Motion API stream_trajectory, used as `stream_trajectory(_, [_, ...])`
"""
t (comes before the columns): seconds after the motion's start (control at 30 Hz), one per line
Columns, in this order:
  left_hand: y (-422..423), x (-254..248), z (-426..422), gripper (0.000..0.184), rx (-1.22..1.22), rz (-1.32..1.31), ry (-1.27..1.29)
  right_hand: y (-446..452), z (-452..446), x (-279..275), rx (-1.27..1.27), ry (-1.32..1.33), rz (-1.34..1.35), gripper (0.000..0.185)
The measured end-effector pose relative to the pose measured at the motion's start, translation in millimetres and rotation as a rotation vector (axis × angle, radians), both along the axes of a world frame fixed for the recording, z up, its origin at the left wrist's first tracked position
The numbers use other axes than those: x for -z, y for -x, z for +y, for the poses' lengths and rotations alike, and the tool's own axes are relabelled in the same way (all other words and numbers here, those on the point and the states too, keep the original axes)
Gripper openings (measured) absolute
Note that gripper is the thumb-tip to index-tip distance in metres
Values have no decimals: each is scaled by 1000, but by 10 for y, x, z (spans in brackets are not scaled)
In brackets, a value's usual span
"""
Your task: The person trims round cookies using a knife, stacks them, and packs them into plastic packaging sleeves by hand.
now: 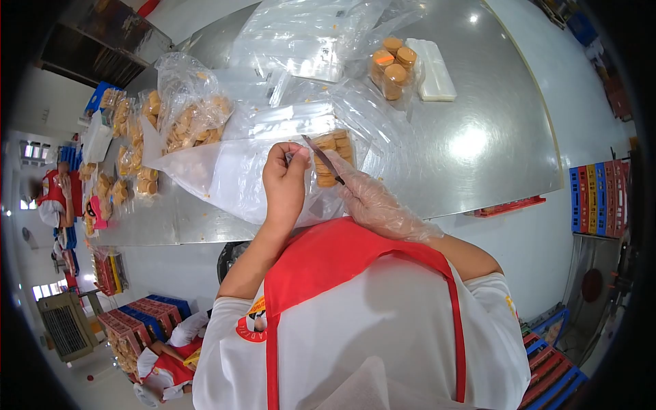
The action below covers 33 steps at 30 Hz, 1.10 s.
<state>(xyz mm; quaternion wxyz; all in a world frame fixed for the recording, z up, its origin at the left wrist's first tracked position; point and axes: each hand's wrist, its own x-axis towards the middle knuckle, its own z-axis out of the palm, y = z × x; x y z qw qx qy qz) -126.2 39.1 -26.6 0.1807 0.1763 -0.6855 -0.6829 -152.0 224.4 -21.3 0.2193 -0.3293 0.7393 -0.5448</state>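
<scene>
My right hand (372, 201), in a clear plastic glove, is closed on a knife (321, 158), whose dark narrow blade slants up and left. Bare and pinched together at the fingertips, my left hand (283, 181) is right beside the knife's tip; whatever it pinches is too small to make out. Below the knife lies a clear bag of round biscuits (334, 147) in stacked rows, partly hidden by the knife and my right hand. A white plastic sheet (225, 174) spreads to the left, behind my left wrist.
On the metal table (492, 157), another pack of biscuits (393, 72) stands beside white trays (434, 72). Clear plastic bags (294, 41) lie at the back. A large bag of biscuits (195, 123) and several small packs (126, 150) are leftward. Co-workers (58, 191) stand beyond.
</scene>
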Motion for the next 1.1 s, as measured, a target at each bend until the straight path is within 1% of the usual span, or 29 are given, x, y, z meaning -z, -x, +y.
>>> stream_trajectory(0.17, [18, -40, -15, 14, 53, -53, 59, -22, -33, 138, 30, -4, 80, 67])
stream_trajectory(0.27, [71, -6, -49, 13, 39, -30, 82, -14, 9, -67, -14, -163, -10, 69])
stream_trajectory(0.37, [90, -3, -14, 12, 12, 20, 41, -24, -1, 5, 7, -90, 13, 70])
stream_trajectory(0.47, [89, -4, 61, 10, -19, 40, 61, -21, -3, 4, -20, -202, -7, 70])
stream_trajectory(0.53, [79, -1, 95, 10, -17, 47, 47, -23, -8, -9, 5, -81, -4, 70])
stream_trajectory(0.6, [74, -2, 97, 10, -13, 41, 38, -23, -22, -2, 21, -28, -46, 70])
stream_trajectory(0.67, [79, -9, 81, 10, -5, 22, 33, -19, -37, 22, 28, -44, -132, 69])
stream_trajectory(0.77, [111, -12, 22, 10, -32, 8, 29, -31, -14, -10, 6, 31, -189, 67])
stream_trajectory(0.83, [101, -26, 51, 10, -28, 13, 37, -19, -39, 106, 6, 59, -214, 67])
stream_trajectory(0.97, [56, 14, 101, 10, 23, -5, 42, -6, -54, 41, 35, 74, -289, 66])
stream_trajectory(1.1, [69, -33, 63, 8, -5, -5, -1, -12, -30, -76, -3, -8, -268, 65])
